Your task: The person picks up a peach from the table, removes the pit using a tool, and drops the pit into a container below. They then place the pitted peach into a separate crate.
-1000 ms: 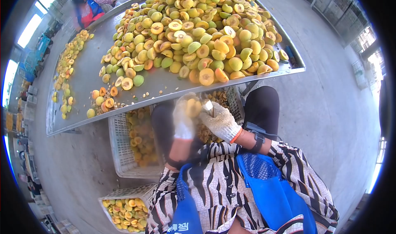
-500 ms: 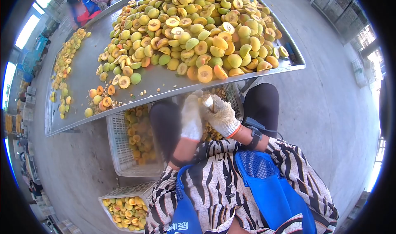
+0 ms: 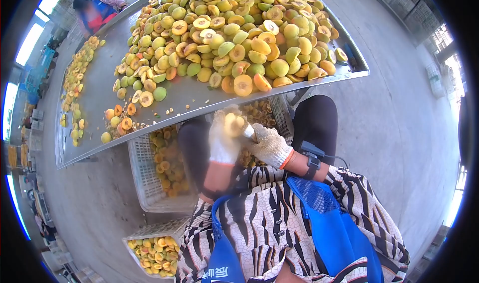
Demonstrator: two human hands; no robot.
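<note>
Both my hands wear white knit gloves and meet just below the near edge of a metal table (image 3: 174,101). My left hand (image 3: 223,138) is closed around a yellow peach half (image 3: 233,124), cut face up. My right hand (image 3: 268,145) grips a small metal pitting tool (image 3: 248,131) whose tip touches the fruit. A big heap of halved yellow and green peaches (image 3: 234,33) covers the table's right part. Under my hands stands a white crate of peach pieces (image 3: 262,114).
A white plastic crate of fruit (image 3: 159,173) stands under the table at left, another (image 3: 149,248) nearer to me. A second row of peaches (image 3: 75,93) lies along the table's far left. Another person (image 3: 95,11) works at the far end. Concrete floor lies to the right.
My left hand has turned the peach half so its cut face shows again. Both hands shifted slightly left, and the tool stays against the fruit.
</note>
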